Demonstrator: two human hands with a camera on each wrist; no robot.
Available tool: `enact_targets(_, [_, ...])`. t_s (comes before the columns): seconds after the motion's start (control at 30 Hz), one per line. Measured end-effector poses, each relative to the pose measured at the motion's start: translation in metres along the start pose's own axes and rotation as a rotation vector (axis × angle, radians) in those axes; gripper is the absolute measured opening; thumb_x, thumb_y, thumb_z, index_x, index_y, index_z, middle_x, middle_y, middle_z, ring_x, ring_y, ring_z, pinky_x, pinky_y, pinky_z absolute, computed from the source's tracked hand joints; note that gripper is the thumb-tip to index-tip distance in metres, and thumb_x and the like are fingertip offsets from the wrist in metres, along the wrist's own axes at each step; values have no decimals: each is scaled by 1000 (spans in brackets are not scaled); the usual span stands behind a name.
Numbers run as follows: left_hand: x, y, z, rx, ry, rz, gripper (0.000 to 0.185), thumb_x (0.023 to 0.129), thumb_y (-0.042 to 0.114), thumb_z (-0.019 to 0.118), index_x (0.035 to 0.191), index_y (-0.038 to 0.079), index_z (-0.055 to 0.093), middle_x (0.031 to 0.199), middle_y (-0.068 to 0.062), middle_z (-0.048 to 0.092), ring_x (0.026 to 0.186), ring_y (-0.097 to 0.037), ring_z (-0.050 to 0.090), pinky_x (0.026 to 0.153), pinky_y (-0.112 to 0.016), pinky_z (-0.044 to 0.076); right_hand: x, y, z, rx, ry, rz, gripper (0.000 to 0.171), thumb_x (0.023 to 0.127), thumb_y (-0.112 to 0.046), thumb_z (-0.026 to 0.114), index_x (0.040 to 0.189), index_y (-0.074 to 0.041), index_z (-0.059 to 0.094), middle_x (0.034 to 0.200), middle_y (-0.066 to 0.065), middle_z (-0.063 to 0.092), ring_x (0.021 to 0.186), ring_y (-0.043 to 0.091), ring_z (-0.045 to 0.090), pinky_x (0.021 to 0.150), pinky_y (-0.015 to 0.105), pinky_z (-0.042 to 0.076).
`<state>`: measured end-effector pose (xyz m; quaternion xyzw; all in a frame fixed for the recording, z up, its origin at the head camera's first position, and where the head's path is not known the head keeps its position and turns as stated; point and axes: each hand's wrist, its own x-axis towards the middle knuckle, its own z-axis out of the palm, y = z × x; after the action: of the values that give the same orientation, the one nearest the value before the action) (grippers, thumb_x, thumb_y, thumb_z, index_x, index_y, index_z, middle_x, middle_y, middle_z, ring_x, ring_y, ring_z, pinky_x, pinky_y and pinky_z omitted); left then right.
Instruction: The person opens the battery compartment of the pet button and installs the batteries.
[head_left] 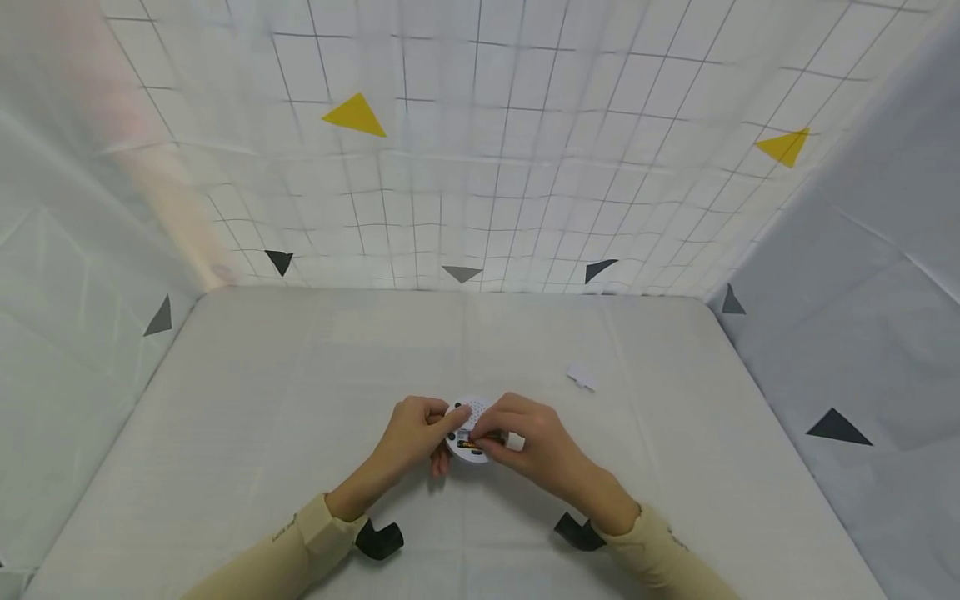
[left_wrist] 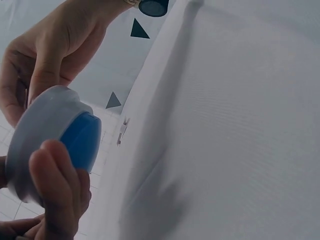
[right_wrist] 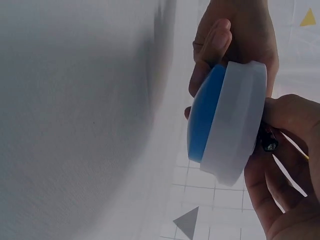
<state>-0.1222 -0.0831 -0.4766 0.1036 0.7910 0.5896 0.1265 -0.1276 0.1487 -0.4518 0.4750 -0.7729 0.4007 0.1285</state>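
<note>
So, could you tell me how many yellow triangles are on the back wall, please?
2: one yellow triangle upper left of centre, another near the right corner. None seem hidden.

A small white plastic piece (head_left: 582,377) is lying on the white surface (head_left: 262,400) right of centre. Yellow triangles (head_left: 355,116) and dark triangles (head_left: 462,272) are showing on the gridded backdrop (head_left: 525,167) above.

I see a table (head_left: 300,400) draped in pale cloth, boxed in by white fabric walls. The back wall (head_left: 525,125) carries a thin grid, with yellow triangles (head_left: 355,116) high up and dark triangles (head_left: 461,272) along its base. Light is soft and even.
</note>
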Motion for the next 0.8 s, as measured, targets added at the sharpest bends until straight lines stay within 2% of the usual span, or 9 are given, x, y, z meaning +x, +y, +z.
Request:
enact_targets(0.2, [1,-1,1,-14,-5,1,50,104,41,67,70,6,62,49,-7,65,38,-23,63,44,-48,56,1,0,1,1,25,8,21,87,-2,85,101,-15,78,100,-6,72,90,6,64,66,25,56])
enact_targets(0.33, [1,-1,1,-42,-3,-13,47,104,40,67,74,4,65,50,-8,66,37,-21,63,42,-47,56,1,1,-2,-30,43,49,19,88,-7,86,103,-15,78,102,-5,73,95,8,66,73,27,59])
enact_targets(0.4, [1,-1,1,-54,6,-17,45,104,40,68,79,2,68,52,-9,67,37,-21,62,42,-46,55,1,1,-5,-67,64,125,20,90,-12,86,107,-14,77,106,-4,74,97,11,68,78,29,60])
enact_targets(0.5, [1,0,1,-64,23,-29,43,104,39,68,85,1,70,55,-9,68,38,-19,62,42,-46,55,1,2,-10,-71,58,305,30,94,-19,82,121,-10,73,114,2,75,101,17,71,83,34,63])
enact_targets(0.57, [1,0,1,-65,31,-35,43,103,39,69,86,0,70,55,-9,68,38,-19,61,42,-46,55,-1,3,-13,-40,4,435,38,99,-25,76,132,-8,67,119,6,74,103,19,72,85,35,64])
enact_targets(0.67, [1,0,0,-76,32,-41,42,103,38,69,84,1,69,55,-9,67,38,-19,61,42,-46,55,-3,5,-16,52,-130,581,45,108,-33,63,144,-7,59,120,9,75,98,18,74,84,33,62])
enact_targets(0.73, [1,1,0,-81,31,-38,42,104,38,69,83,1,67,54,-9,67,38,-19,61,42,-46,55,-3,5,-17,138,-210,643,47,111,-38,55,147,-8,57,119,7,75,93,15,75,83,31,61])
enact_targets(0.8, [1,1,0,-85,32,-30,43,104,38,68,81,2,66,53,-9,67,38,-19,61,41,-46,55,-3,6,-19,249,-259,666,45,113,-37,50,146,-7,58,116,7,75,87,16,76,81,32,62])
